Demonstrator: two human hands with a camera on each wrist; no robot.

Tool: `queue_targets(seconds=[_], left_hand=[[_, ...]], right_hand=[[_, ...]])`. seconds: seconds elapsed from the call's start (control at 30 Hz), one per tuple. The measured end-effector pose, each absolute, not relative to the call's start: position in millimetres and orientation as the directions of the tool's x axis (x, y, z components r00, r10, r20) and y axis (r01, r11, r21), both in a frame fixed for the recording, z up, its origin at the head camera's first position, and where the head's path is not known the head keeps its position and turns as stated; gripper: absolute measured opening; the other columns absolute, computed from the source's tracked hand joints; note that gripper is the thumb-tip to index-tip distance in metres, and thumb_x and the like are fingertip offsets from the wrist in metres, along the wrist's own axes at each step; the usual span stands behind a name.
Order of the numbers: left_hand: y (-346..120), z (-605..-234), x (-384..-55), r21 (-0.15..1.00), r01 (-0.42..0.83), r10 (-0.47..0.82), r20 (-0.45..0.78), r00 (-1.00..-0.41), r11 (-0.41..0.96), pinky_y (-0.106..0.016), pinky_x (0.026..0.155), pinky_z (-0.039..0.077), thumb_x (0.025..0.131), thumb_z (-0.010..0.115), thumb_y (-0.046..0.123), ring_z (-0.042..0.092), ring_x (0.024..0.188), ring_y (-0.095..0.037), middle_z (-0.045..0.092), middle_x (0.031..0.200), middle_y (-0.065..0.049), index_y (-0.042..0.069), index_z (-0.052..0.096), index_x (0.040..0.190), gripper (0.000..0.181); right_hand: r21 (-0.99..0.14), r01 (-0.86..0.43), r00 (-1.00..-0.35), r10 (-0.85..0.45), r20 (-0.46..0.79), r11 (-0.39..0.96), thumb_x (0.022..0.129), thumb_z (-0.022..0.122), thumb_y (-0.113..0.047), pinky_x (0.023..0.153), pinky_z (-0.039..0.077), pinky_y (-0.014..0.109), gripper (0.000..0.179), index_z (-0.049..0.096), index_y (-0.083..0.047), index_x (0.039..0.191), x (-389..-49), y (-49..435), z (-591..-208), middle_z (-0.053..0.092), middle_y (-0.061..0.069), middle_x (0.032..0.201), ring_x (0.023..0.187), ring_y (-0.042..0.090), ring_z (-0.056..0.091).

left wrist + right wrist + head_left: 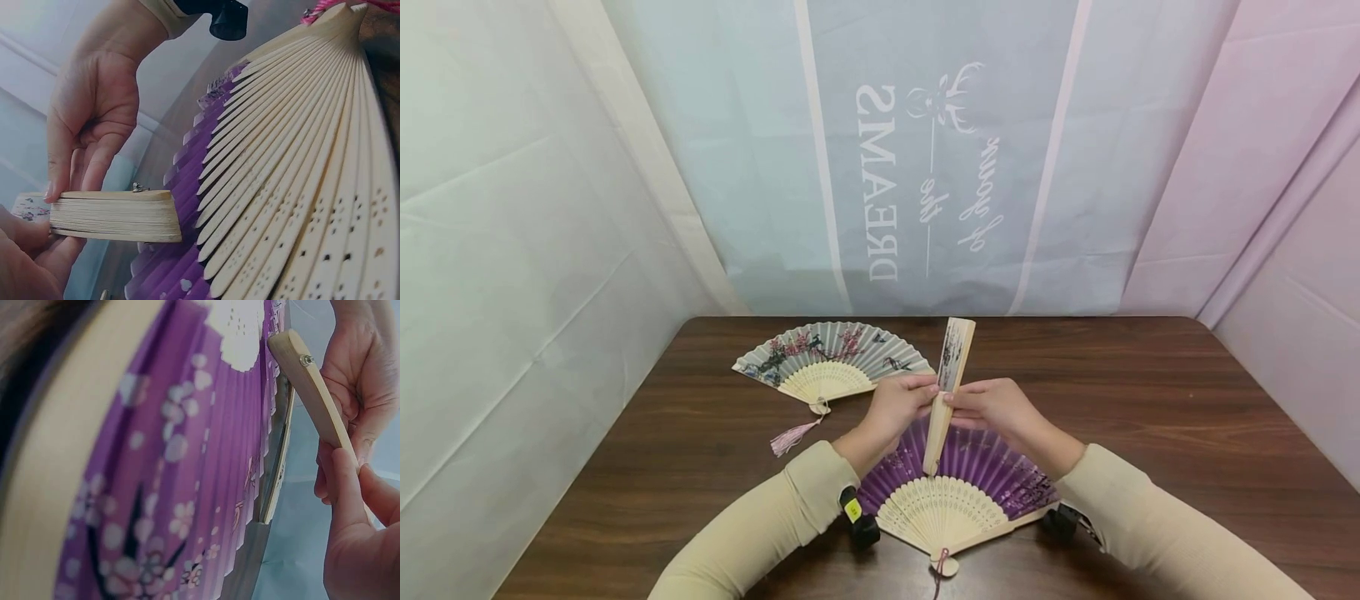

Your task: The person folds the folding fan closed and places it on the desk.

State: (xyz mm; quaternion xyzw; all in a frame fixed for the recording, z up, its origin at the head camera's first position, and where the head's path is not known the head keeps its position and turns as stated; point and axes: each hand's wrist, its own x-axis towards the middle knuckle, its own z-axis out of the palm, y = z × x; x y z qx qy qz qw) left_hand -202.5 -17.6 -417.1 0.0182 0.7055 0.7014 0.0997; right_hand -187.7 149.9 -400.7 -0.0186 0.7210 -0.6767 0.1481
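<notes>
Between both hands stands a folded hand fan (956, 354) with pale wooden ribs and a dark print on its white part. My left hand (897, 402) pinches it from the left, thumb in front and fingers behind. From the right, my right hand (1000, 407) pinches it at about the same height. The left wrist view shows the stacked ribs of the folded fan (119, 215) and its metal pivot pin. Below the hands a purple fan (887, 475) with flower print lies spread, its pivot end toward me; the forearms and folded fan cover parts of it.
A spread grey-white fan (835, 342) with pink blossoms lies at the back left of the dark wooden table (1150, 417). Its pink tassel (793, 437) trails toward me. A printed light-blue cloth (760, 167) hangs behind the table's far edge.
</notes>
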Motion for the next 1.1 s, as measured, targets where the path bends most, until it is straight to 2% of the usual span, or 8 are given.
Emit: queue_targets(seconds=[0.13, 0.27, 0.43, 0.6, 0.73, 0.93, 1.1], left_hand=[[-14.4, -414.2, -204.8, 0.992, -0.099, 0.187, -0.111, -0.976, 0.072, -0.032, 0.094, 0.060, 0.097, 0.062, 0.006, 0.069, 0.112, -0.029, 0.068, 0.124, -0.022, -0.003, 0.066, 0.125, 0.030], [-8.0, -410.4, -209.7, 0.994, -0.097, 0.213, -0.107, -0.971, 0.059, -0.033, 0.093, 0.061, 0.096, 0.063, 0.005, 0.069, 0.112, -0.031, 0.069, 0.121, -0.023, -0.005, 0.067, 0.122, 0.028], [-2.9, -409.6, -213.2, 0.995, -0.093, 0.210, -0.100, -0.973, 0.045, -0.033, 0.089, 0.062, 0.093, 0.066, 0.003, 0.071, 0.105, -0.032, 0.071, 0.113, -0.025, -0.008, 0.070, 0.113, 0.023], [-3.1, -413.4, -210.9, 0.992, -0.108, 0.222, -0.119, -0.968, 0.060, -0.034, 0.085, 0.064, 0.090, 0.070, 0.003, 0.073, 0.100, -0.031, 0.070, 0.117, -0.026, -0.009, 0.072, 0.107, 0.020], [-4.4, -415.6, -206.9, 0.991, -0.119, 0.236, -0.131, -0.963, 0.065, -0.036, 0.080, 0.065, 0.089, 0.071, 0.002, 0.074, 0.095, -0.031, 0.073, 0.107, -0.026, -0.009, 0.073, 0.106, 0.020], [-3.1, -416.0, -204.3, 0.990, -0.118, 0.230, -0.132, -0.964, 0.073, -0.038, 0.077, 0.065, 0.088, 0.072, 0.002, 0.075, 0.091, -0.030, 0.074, 0.103, -0.024, -0.008, 0.073, 0.105, 0.020], [3.6, -417.6, -205.5, 0.990, -0.130, 0.196, -0.138, -0.971, 0.053, -0.037, 0.077, 0.065, 0.088, 0.072, 0.001, 0.075, 0.089, -0.028, 0.074, 0.102, -0.023, -0.008, 0.074, 0.103, 0.018]], right_hand=[[-0.981, 0.189, -0.959, -0.210, -0.192, 0.033, 0.095, 0.064, -0.004, 0.083, 0.063, 0.028, 0.040, 0.055, 0.021, 0.124, -187.3, 154.0, -399.7, 0.074, 0.021, 0.104, 0.081, 0.012, 0.075], [-0.979, 0.202, -0.962, -0.192, -0.196, -0.011, 0.095, 0.064, -0.004, 0.084, 0.063, 0.027, 0.043, 0.051, 0.021, 0.128, -187.5, 161.1, -399.2, 0.075, 0.019, 0.105, 0.082, 0.011, 0.074], [-0.973, 0.217, -0.963, -0.179, -0.201, -0.075, 0.097, 0.061, -0.003, 0.085, 0.062, 0.026, 0.048, 0.044, 0.022, 0.133, -189.4, 167.4, -401.2, 0.076, 0.011, 0.099, 0.082, 0.010, 0.074], [-0.964, 0.232, -0.964, -0.164, -0.210, -0.131, 0.099, 0.059, -0.004, 0.085, 0.062, 0.024, 0.054, 0.034, 0.024, 0.138, -191.9, 174.3, -401.2, 0.076, 0.007, 0.096, 0.082, 0.009, 0.074], [-0.957, 0.243, -0.962, -0.167, -0.216, -0.161, 0.100, 0.057, -0.004, 0.085, 0.062, 0.024, 0.057, 0.030, 0.024, 0.140, -194.5, 179.7, -400.3, 0.075, 0.003, 0.091, 0.081, 0.009, 0.073], [-0.968, 0.228, -0.965, -0.159, -0.210, -0.105, 0.098, 0.060, -0.005, 0.084, 0.062, 0.023, 0.056, 0.034, 0.023, 0.139, -197.3, 182.1, -402.1, 0.075, 0.002, 0.090, 0.081, 0.008, 0.074], [-0.990, 0.130, -0.988, -0.076, -0.134, 0.052, 0.096, 0.066, -0.010, 0.076, 0.064, 0.026, 0.050, 0.049, 0.021, 0.132, -196.3, 181.5, -403.1, 0.077, 0.016, 0.092, 0.072, 0.008, 0.074]])
